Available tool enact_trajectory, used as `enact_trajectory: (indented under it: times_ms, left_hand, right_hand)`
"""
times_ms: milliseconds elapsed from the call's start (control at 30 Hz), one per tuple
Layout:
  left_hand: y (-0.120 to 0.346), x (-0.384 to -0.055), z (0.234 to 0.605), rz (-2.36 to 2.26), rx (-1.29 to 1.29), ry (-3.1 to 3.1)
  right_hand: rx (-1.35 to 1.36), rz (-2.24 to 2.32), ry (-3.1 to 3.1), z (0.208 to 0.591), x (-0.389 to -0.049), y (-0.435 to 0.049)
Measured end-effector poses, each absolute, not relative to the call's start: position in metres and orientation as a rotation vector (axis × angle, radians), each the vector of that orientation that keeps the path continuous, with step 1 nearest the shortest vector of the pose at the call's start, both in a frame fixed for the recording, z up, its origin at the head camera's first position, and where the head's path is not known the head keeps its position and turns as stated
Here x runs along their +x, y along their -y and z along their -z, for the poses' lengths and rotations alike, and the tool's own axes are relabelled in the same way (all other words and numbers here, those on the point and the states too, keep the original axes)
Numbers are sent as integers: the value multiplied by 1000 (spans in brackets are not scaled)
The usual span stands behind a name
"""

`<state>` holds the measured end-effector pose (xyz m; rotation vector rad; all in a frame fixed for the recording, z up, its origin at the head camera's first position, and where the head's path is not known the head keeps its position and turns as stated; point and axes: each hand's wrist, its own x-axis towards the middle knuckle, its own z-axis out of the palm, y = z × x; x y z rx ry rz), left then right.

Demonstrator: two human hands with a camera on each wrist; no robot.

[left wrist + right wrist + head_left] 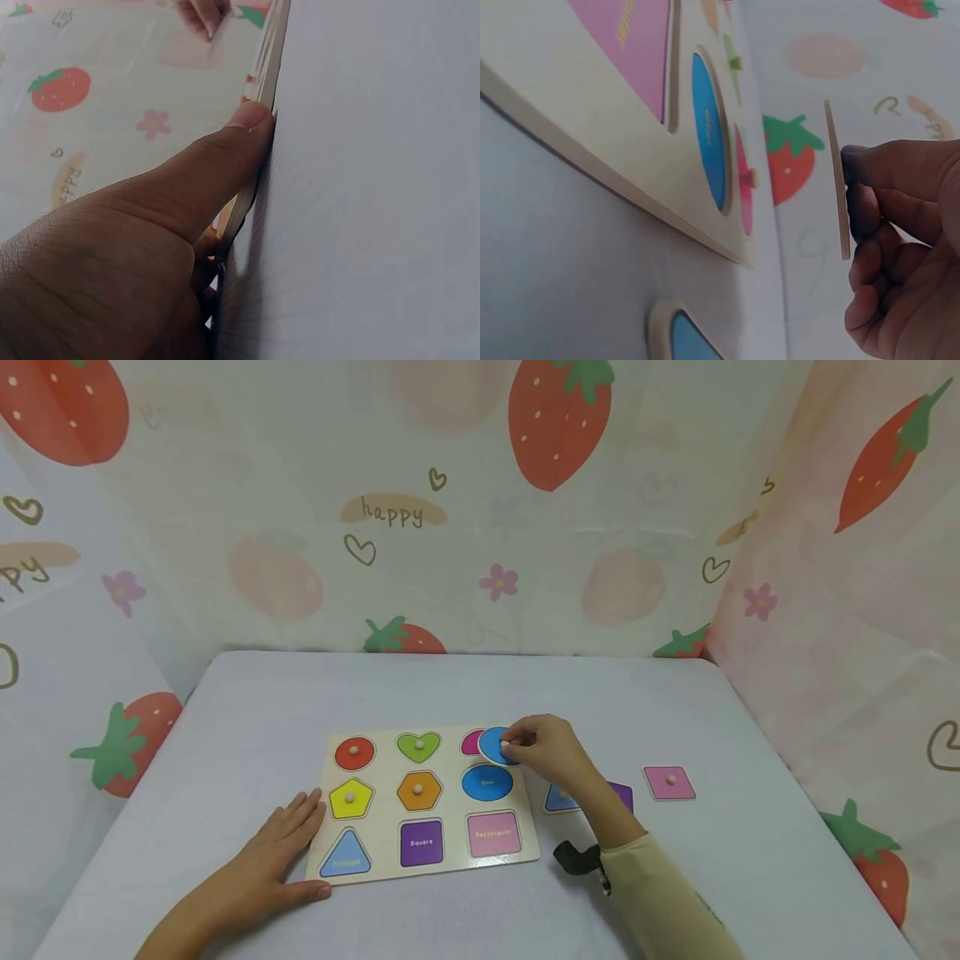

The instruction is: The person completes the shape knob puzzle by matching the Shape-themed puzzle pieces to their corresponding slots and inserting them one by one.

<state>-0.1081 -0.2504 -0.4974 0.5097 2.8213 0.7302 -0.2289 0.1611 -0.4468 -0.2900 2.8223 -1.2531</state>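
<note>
A wooden puzzle board (384, 868) lies on the white table. My left hand (264, 853) touches its left side with fairly straight fingers, the thumb at the near left corner; the left wrist view shows that thumb (232, 161) against the board's edge. With thumb and fingers, my right hand (553, 753) pinches a blue oval piece (491, 745) by its white knob, above the board's far right corner. Edge-on, the piece (838, 187) appears as a thin strip in the right wrist view. Below it, the oval recess (487, 783) shows blue. A magenta piece (471, 742) is partly covered.
Knobbed red, green, yellow and orange pieces sit in the board. Triangle (346, 857), square (422, 843) and rectangle (493, 833) spots show printed words. Right of the board lie a blue piece (559, 799), a purple piece (622, 794), both partly hidden, and a pink piece (670, 783).
</note>
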Motion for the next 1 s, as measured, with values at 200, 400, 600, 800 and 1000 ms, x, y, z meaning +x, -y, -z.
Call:
enact_trajectory:
  times_ms: [200,400,600,800,1000]
  left_hand:
    - [251,-108,498,-716,541,-2834]
    - [250,-108,498,-709,552,-2837]
    - [250,-108,498,-705,549,-2838]
    - [250,-108,499,-704,544,-2837]
    - [250,-107,498,-708,525,-2831]
  right_hand:
    - [-333,1298,-2733,454,-229,-156]
    - [-332,1207,-2687,462,-230,-150]
    - [-332,1136,-2630,467,-230,-147]
    - [-357,1114,-2626,471,-230,-147]
    - [-368,1109,-2617,473,-230,-146]
